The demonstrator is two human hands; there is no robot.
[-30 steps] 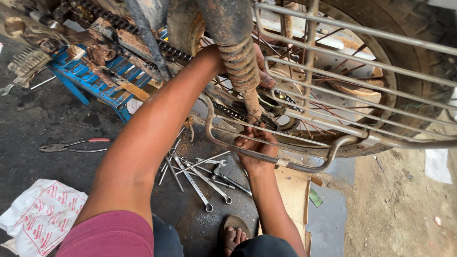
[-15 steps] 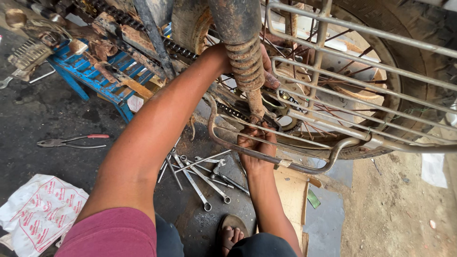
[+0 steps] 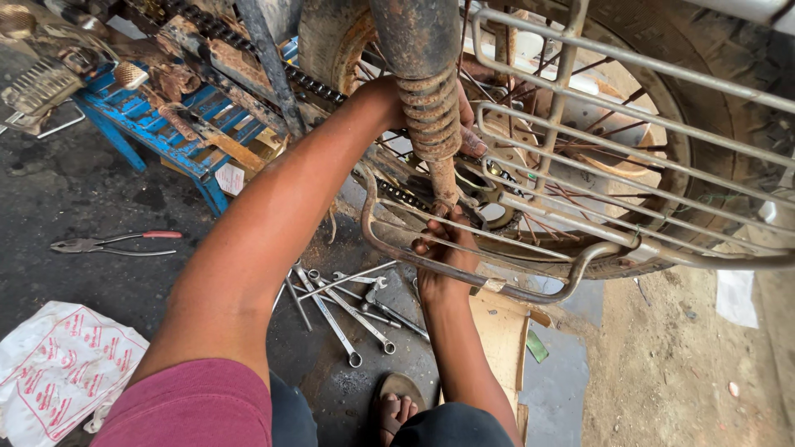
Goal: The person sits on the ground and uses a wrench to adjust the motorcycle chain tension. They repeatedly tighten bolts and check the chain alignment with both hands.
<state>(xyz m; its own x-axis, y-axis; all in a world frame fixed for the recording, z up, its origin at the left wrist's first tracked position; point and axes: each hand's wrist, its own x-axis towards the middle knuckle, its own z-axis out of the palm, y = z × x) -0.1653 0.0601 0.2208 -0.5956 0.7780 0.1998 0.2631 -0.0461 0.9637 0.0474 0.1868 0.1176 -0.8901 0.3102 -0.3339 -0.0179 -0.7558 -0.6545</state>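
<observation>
Head view: beside the rusty shock spring point(image 3: 431, 112) of a motorcycle wheel, the left hand point(image 3: 464, 124) was kept reaching behind it, its finger state not discernible, while the right hand point(image 3: 443, 257), below it, had been raised slightly, fingers curled around the sprocket area point(image 3: 484, 207).

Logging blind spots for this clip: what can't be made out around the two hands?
- Left hand: mostly behind the rusty shock spring, head view; its grip is unclear.
- Right hand: fingers curl behind the guard bar; any held tool is hidden.
- Chain: cut off by the top edge.
- Wrenches: sizes too small to tell.
</observation>
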